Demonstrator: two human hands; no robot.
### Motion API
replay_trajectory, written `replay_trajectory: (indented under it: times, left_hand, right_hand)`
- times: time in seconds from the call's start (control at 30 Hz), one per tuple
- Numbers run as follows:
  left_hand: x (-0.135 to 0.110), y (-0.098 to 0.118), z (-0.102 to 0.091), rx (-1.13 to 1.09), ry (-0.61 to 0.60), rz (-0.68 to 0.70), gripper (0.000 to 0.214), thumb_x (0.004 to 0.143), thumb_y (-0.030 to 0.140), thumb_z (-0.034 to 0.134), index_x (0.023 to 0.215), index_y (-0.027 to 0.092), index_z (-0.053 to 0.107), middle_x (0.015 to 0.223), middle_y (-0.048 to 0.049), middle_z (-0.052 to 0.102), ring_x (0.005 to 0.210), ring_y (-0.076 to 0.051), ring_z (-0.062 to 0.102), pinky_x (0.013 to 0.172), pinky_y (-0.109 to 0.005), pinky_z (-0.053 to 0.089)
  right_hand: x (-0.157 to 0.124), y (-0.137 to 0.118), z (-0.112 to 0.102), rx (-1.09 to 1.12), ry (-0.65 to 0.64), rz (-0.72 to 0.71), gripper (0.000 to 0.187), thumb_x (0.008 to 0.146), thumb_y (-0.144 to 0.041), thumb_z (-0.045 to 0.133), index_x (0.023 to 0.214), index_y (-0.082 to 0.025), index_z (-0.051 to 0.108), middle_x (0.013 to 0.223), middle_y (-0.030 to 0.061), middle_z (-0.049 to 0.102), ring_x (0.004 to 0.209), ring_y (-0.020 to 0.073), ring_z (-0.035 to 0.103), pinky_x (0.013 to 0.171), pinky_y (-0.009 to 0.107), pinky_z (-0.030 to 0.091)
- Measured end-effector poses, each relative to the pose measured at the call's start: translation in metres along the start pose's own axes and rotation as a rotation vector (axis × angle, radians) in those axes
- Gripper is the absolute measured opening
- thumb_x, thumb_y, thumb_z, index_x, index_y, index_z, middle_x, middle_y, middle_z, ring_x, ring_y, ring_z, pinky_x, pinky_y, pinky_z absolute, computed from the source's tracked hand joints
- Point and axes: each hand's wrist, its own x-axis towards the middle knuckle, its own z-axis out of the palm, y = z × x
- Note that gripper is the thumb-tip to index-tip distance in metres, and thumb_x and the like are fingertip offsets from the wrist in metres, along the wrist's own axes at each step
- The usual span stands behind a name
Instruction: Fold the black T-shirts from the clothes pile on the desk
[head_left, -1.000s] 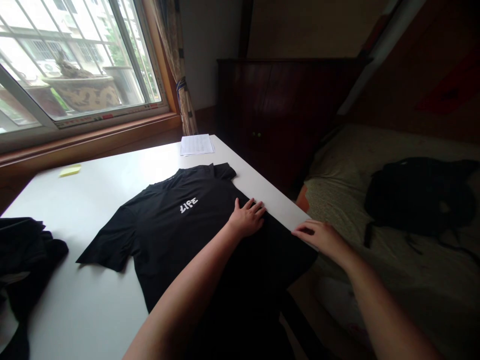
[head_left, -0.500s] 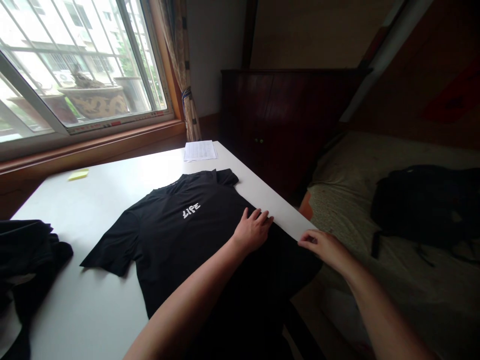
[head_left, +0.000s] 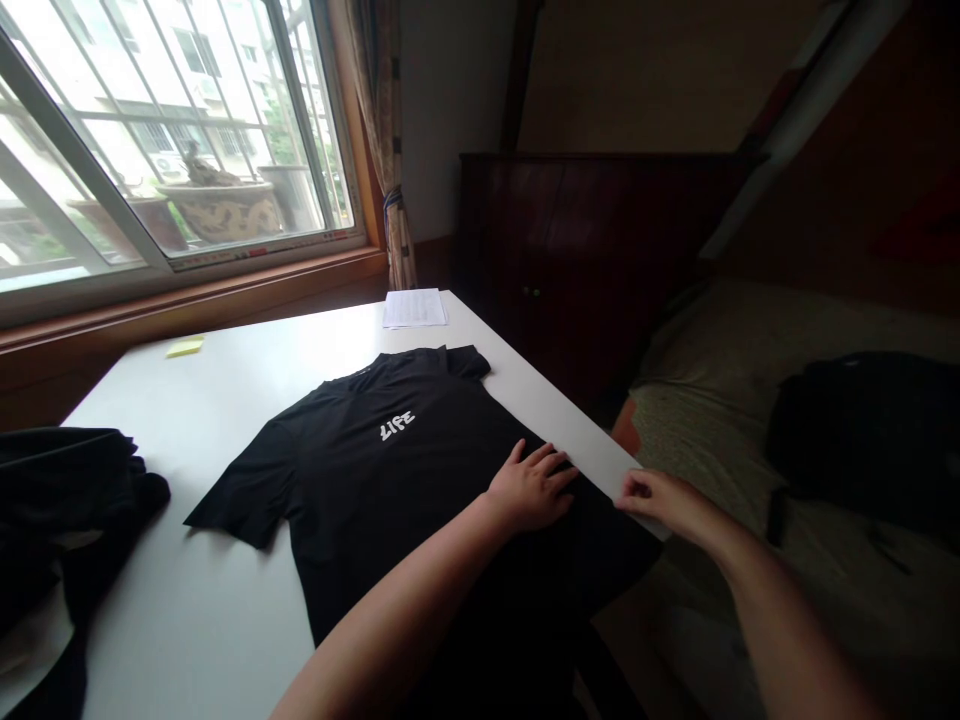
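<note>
A black T-shirt [head_left: 375, 470] with white "LIFE" lettering lies spread flat on the white table [head_left: 225, 400], collar toward the window. My left hand [head_left: 534, 486] rests flat on the shirt's right side, fingers stretched out. My right hand [head_left: 654, 497] is at the table's right edge, fingers curled in a pinch on the shirt's hem where it hangs over the edge.
A heap of dark clothes [head_left: 60, 510] lies at the table's left. A sheet of paper [head_left: 414, 308] and a yellow note [head_left: 184, 347] lie near the window. A bed with a black bag [head_left: 870, 430] stands to the right, a dark cabinet [head_left: 585, 250] behind.
Both hands have slid a little along the shirt's right side toward me, and the right hand's fingers have curled into a pinch. The camera has shifted.
</note>
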Motion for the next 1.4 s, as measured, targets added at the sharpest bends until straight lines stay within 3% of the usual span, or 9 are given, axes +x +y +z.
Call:
replay_trajectory:
  times: [0.13,0.23,0.43,0.6,0.73,0.87,1.03,1.23,1.4]
  left_hand:
    - [-0.013,-0.013,-0.022,-0.116,-0.008,-0.013,0.047,0.103,0.04,0.046,0.148,0.026,0.046,0.157,-0.0064,0.045,0.149,-0.024,0.034,0.121,-0.053,0.03]
    - [-0.043,-0.031,-0.043,-0.065,0.056,-0.122,0.046,0.103,0.039,0.046,0.147,0.024,0.047,0.158,-0.0068,0.043,0.15,-0.024,0.03,0.122,-0.053,0.027]
    - [-0.15,-0.085,-0.09,0.256,0.041,-0.456,0.048,0.102,0.03,0.048,0.149,0.021,0.047,0.158,-0.0098,0.043,0.151,-0.03,0.027,0.122,-0.06,0.022]
    - [-0.252,-0.114,-0.117,0.476,0.013,-0.807,0.049,0.103,0.035,0.042,0.15,0.021,0.046,0.16,-0.0094,0.04,0.152,-0.035,0.022,0.117,-0.07,0.023]
    - [-0.304,-0.121,-0.124,0.483,-0.075,-1.023,0.051,0.105,0.039,0.035,0.155,0.028,0.038,0.163,-0.0055,0.033,0.152,-0.034,0.024,0.113,-0.07,0.028]
    - [-0.321,-0.126,-0.131,0.462,-0.157,-1.057,0.053,0.106,0.037,0.029,0.158,0.036,0.027,0.167,-0.0005,0.024,0.154,-0.032,0.017,0.113,-0.071,0.027]
    - [-0.331,-0.139,-0.153,0.467,-0.201,-1.085,0.055,0.106,0.037,0.03,0.159,0.037,0.019,0.167,-0.0019,0.021,0.154,-0.034,0.016,0.111,-0.074,0.025]
    - [-0.352,-0.156,-0.178,0.577,-0.17,-1.119,0.055,0.104,0.031,0.034,0.158,0.035,0.026,0.166,-0.0061,0.025,0.153,-0.036,0.018,0.112,-0.071,0.026]
    - [-0.363,-0.159,-0.188,0.661,-0.158,-1.129,0.061,0.096,0.011,0.036,0.155,0.027,0.04,0.165,-0.0113,0.026,0.151,-0.036,0.024,0.113,-0.064,0.031]
  right_hand:
    - [-0.001,-0.018,-0.007,-0.073,0.014,-0.1,0.021,0.078,-0.042,0.067,0.074,-0.022,0.068,0.077,0.0025,0.069,0.073,0.0209,0.063,0.067,0.03,0.047]
    - [0.0,-0.036,-0.004,-0.085,0.125,-0.177,0.025,0.087,-0.045,0.06,0.082,-0.023,0.07,0.087,0.0043,0.071,0.079,0.0219,0.066,0.072,0.032,0.05]
    - [0.018,-0.073,0.02,-0.135,0.276,-0.472,0.032,0.1,-0.043,0.047,0.11,-0.025,0.072,0.118,0.0085,0.068,0.113,0.0258,0.063,0.101,0.041,0.049]
    - [0.039,-0.085,0.05,-0.218,0.199,-0.574,0.043,0.102,-0.044,0.045,0.139,-0.028,0.06,0.152,0.0065,0.05,0.14,0.027,0.046,0.119,0.048,0.037]
    - [0.046,-0.079,0.072,-0.284,0.138,-0.559,0.049,0.103,-0.047,0.043,0.146,-0.026,0.054,0.159,0.0065,0.042,0.147,0.028,0.037,0.122,0.052,0.032]
    - [0.043,-0.077,0.084,-0.328,0.156,-0.551,0.052,0.103,-0.048,0.042,0.148,-0.024,0.051,0.16,0.0072,0.039,0.149,0.0276,0.034,0.122,0.051,0.032]
    - [0.023,-0.093,0.1,-0.399,0.185,-0.547,0.054,0.103,-0.049,0.041,0.15,-0.023,0.048,0.161,0.0071,0.038,0.149,0.0281,0.033,0.121,0.05,0.034]
    - [-0.021,-0.135,0.137,-0.487,0.223,-0.563,0.059,0.103,-0.052,0.04,0.155,-0.023,0.041,0.165,0.0088,0.027,0.151,0.0311,0.029,0.118,0.053,0.036]
    - [-0.056,-0.159,0.168,-0.488,0.234,-0.57,0.069,0.1,-0.059,0.043,0.16,-0.027,0.031,0.167,0.0091,0.019,0.152,0.0362,0.024,0.116,0.061,0.035]
